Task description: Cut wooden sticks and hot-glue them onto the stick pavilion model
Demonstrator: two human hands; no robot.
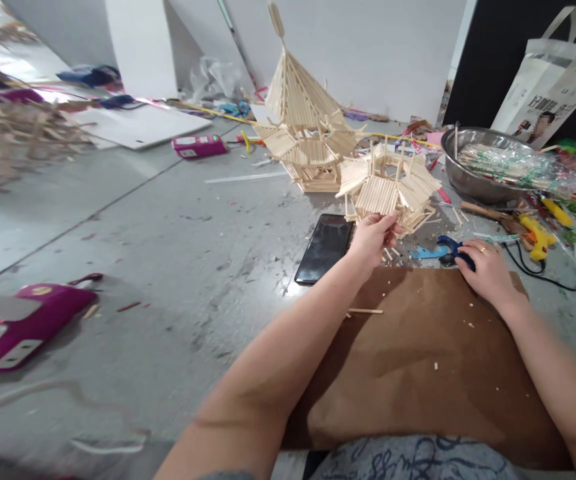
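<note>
My left hand (375, 237) is closed at the front edge of a small roofed model (378, 193) built of thin wooden sticks. Its fingertips pinch the lower front part; the exact spot is partly hidden. To the right, my right hand (485, 263) has its thumb and fingers around the handles of dark blue pliers (449, 248), which lie low over the floor beside a light blue piece (425, 253). Behind the small model stands a taller stick tower (308, 100) with a pointed roof. A black phone (324, 248) lies left of my left hand.
A brown board (418, 373) lies before me with a loose stick (367, 311) on it. At right are a metal bowl (461, 177) of bagged sticks, a yellow glue gun (538, 239) with its cord, and a white bag (538, 87). Purple packs (33, 327) lie left.
</note>
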